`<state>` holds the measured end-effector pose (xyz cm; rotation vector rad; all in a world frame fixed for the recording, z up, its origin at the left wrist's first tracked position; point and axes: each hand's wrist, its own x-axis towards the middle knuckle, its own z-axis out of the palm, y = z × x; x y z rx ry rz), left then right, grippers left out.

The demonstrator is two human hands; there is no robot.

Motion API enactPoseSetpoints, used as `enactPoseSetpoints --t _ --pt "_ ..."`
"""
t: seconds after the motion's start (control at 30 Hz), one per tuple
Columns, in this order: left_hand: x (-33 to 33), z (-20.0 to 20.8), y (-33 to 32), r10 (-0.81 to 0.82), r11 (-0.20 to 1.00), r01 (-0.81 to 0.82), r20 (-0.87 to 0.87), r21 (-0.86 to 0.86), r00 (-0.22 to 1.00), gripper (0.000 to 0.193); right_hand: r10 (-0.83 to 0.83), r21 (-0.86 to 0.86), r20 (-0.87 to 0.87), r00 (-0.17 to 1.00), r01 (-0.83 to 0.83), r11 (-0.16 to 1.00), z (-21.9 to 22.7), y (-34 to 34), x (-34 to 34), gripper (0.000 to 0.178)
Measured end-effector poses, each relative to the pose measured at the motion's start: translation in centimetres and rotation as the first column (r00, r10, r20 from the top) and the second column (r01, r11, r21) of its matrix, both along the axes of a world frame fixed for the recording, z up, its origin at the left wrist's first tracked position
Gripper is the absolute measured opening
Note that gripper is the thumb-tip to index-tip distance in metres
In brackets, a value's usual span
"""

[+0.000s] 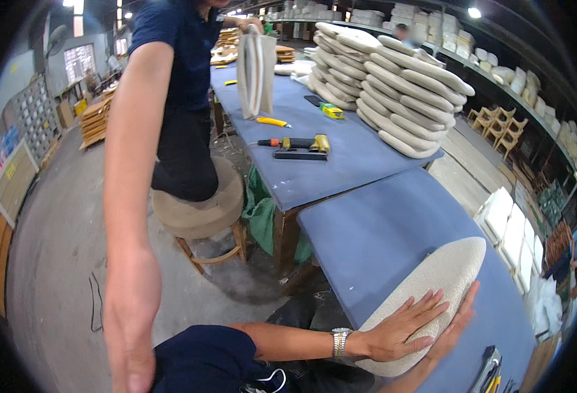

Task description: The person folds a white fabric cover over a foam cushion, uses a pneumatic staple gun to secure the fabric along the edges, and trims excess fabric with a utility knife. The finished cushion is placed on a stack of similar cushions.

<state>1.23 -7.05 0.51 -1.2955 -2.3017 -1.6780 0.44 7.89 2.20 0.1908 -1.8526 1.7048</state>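
Observation:
A beige fabric-covered pad (426,278), long and rounded at its far end, lies tilted on the near blue table (367,216). My left hand (403,327), below a metal wristwatch, rests on the pad's upper face with its fingers stretched out. Along the right edge of the pad is my right hand (455,327), fingers extended against its side and slightly blurred. Part of that hand and its palm are hidden. Neither hand is wrapped round anything.
A co-worker's bare arm (131,196) reaches down at left; their other hand holds an upright pad (255,72). The far table (275,183) bears a staple gun (301,145), yellow cutter (273,122) and stacked pads (406,98). Pliers-like tools (488,370) lie near right. A round stool (200,203) stands left.

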Motion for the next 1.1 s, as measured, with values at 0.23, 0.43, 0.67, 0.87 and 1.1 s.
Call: enactPoseSetpoints --t 0.23,0.43,0.67,0.87,1.1 --pt "-4.5 0.6 3.2 0.071 0.982 -0.079 0.052 0.169 0.996 0.075 0.005 0.158 0.053 0.999 -0.014 0.987 2.8 1.8 -5.3 0.058" --pt "-6.9 -1.8 4.4 0.085 0.927 -0.136 0.156 0.349 0.984 0.073 0.004 0.246 0.099 0.995 -0.028 0.969 3.4 1.0 -8.0 0.058" --pt "-2.2 0.2 4.5 0.17 0.957 -0.176 0.044 0.23 0.984 0.075 0.081 0.167 0.124 0.989 -0.101 0.981 1.5 2.8 -6.6 0.065" --pt "-2.4 -0.3 4.2 0.148 0.948 -0.147 0.015 0.283 0.989 0.074 0.122 0.279 0.033 0.992 -0.126 0.952 1.5 0.8 -0.4 0.071" --pt "-4.9 -3.1 2.4 0.007 0.863 -0.024 0.034 0.505 0.999 0.07 -0.315 0.428 -0.005 0.949 0.287 0.857 -0.1 -6.7 4.3 0.089"
